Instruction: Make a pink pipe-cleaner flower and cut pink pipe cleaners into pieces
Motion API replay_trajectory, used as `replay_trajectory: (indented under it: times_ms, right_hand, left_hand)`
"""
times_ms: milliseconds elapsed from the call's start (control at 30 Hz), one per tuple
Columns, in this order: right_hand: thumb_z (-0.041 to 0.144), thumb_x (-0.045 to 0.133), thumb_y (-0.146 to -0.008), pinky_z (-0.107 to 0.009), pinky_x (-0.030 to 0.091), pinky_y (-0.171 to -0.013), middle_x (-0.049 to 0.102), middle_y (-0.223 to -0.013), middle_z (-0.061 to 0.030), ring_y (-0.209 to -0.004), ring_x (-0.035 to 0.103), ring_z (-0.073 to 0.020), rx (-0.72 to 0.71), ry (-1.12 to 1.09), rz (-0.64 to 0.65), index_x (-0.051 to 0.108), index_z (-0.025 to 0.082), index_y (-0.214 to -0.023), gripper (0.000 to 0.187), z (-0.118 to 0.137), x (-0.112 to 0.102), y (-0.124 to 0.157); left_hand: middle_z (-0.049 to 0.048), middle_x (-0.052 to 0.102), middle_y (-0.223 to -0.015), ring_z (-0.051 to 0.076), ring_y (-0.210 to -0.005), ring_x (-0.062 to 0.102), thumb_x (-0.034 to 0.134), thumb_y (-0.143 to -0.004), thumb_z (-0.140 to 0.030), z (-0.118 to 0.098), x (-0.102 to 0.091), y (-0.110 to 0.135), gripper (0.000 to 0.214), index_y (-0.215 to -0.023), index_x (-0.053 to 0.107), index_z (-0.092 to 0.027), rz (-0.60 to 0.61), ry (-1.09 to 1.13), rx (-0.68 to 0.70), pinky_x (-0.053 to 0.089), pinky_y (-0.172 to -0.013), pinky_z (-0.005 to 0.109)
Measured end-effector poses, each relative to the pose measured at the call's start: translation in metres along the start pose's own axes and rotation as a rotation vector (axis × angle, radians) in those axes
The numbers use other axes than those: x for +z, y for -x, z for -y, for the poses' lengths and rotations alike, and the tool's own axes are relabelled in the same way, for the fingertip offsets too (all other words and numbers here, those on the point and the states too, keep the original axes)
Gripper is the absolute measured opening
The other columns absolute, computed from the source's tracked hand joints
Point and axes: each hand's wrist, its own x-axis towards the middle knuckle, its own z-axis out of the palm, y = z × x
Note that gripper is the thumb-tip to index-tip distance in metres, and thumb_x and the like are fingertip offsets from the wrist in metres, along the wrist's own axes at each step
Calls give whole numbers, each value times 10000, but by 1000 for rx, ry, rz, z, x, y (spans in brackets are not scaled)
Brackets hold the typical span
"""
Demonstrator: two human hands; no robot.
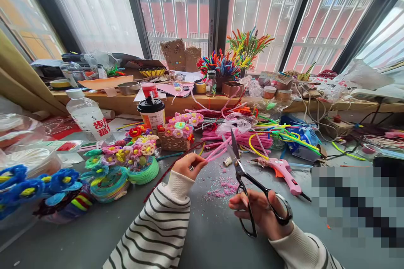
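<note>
Indoors, our left grip [188,164] pinches pink pipe-cleaner strands [217,151] while our right grip [264,215] grasps black-handled scissors [240,170] over the counter [210,231].

pink chenille strands [217,151] | fuzzy, slanting || black-handled scissors [240,170] | blades parted, tips up

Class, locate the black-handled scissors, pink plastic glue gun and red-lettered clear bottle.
Black-handled scissors [240,171]: head view, near the pivot.
Pink plastic glue gun [285,172]: head view, on its body.
Red-lettered clear bottle [89,118]: head view, on its side.
</note>
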Motion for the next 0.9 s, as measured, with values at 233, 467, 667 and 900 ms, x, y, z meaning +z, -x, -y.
replay_trajectory:
  times_ms: [233, 467, 667, 900]
  right_hand:
    - [668, 355, -587, -338, 392, -752, 582, -903, -107, -895, 506, -255, -174, -58, -139, 550, 155, -663, 554, 15, -10, 7]
    - [657, 394, -557, -370, 382, -752, 555, -891, -118, -887, 498, -281, -196, 74, -117, 525, 150, -677, 537, 15, -7, 9]
    - [597, 429, -569, -397, 339, -767, 540, -859, -106, -886, 479, -276, -201, 141, -45, 509, 169, -660, 445, 9, -4, 7]
    - [614, 419, -567, -415, 330, -758, 503, -883, -110, -900, 446, -269, -188, 108, 62, 503, 168, -713, 477, 11, 1, 6]
  left_hand:
    - [1, 537, -531, 76, -475, 463, 513, -661, -279, 0, 2, 0, 163, -578, 547, -143, 93, 23, 119, 389, -481, 183]
    - [-10, 532, -525, 74, -489, 469, 505, -660, -228, 1, 5, 0, 118, -589, 555, -147, 297, -61, 135, 395, -498, 174]
    - [20, 564, -572, 92, -538, 502, 485, -679, -239, 5, 10, 5, 151, -597, 573, -148, 383, -38, 235, 402, -526, 186]
    - [33, 583, -630, 103, -588, 527, 455, -704, -253, 5, 10, 7, 179, -614, 580, -163, 380, -12, 311, 404, -557, 193]
